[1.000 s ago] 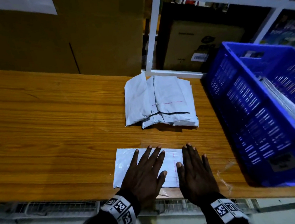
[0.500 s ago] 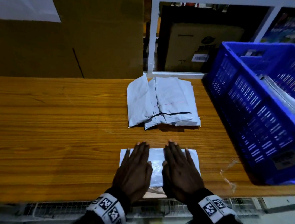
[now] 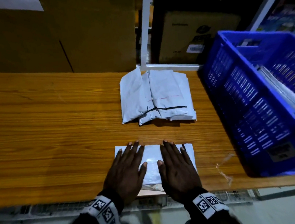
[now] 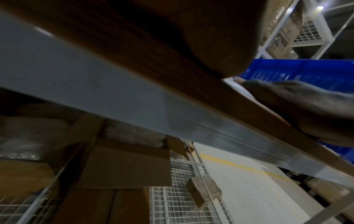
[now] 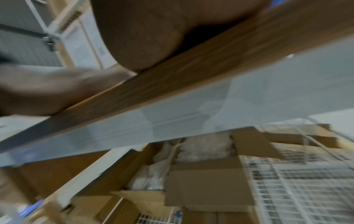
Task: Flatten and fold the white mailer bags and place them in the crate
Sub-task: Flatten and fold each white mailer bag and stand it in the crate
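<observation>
I see both hands lying flat, fingers straight, on one white mailer bag [image 3: 151,159] at the near edge of the counter [image 3: 54,141]: left hand [image 3: 126,171], right hand [image 3: 179,169]. A stack of mailer bags [image 3: 157,96] lies behind it. The blue crate [image 3: 249,111] stands to the right.

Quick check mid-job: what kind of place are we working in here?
Most likely a warehouse packing station: white metal shelving holding cardboard boxes, a blue crate on a wooden table, and a pile of white mailer bags.
</observation>
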